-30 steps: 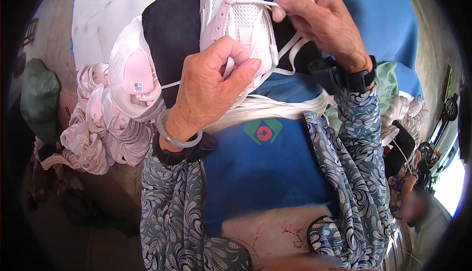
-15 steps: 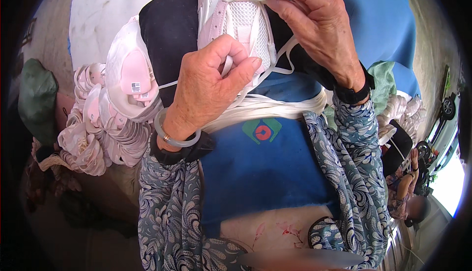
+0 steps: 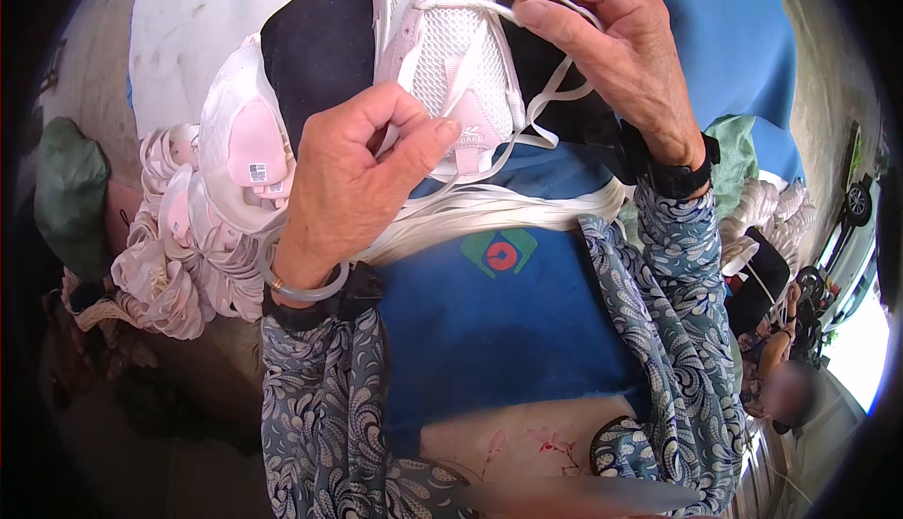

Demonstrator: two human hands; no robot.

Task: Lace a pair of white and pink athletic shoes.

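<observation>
Lying lengthwise between my knees at the top is a white-and-pink mesh shoe upper (image 3: 470, 77). A flat white shoelace (image 3: 557, 95) passes through its edge near the top and loops loosely down its right side. My right hand (image 3: 616, 53), raised at the upper right, pinches one stretch of the lace between thumb and forefinger; a short end sticks up by the fingers. My left hand (image 3: 362, 166) is closed at the shoe upper's lower left, thumb against forefinger, with a strand of lace running into it. The curled fingers partly hide that grip.
A bundle of white laces (image 3: 527, 210) lies across my lap over the blue apron (image 3: 508, 331). Stacked pink-and-white shoe uppers (image 3: 188, 255) stand at left beside a green sack (image 3: 71, 194). More uppers (image 3: 767, 213) are at right, with another person (image 3: 776, 359) beyond.
My left hand has moved left and down, uncovering the shoe upper's lower end. My right hand has shifted slightly right, and the lace between it and the upper is longer.
</observation>
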